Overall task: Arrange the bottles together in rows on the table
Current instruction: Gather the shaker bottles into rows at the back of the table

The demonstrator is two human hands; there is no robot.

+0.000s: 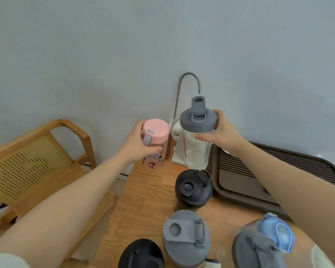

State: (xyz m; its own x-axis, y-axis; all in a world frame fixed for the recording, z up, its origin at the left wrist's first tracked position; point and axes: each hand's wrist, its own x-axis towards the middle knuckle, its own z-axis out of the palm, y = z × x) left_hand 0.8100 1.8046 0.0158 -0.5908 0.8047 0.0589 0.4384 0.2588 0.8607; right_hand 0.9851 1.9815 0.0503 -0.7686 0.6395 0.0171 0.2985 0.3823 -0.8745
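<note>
A wooden chair, dark slatted tray, white dispenser.

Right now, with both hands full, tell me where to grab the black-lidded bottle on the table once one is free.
Grip the black-lidded bottle around its body just under the lid, coming from its left, where bare table shows. It stands upright; the tray crowds its right, and a grey-lidded bottle stands close on the near side.

A single head-worn wide-angle view looks forward and steeply down, close over the wooden surface, taking in both outstretched forearms and the pale wall behind.
</note>
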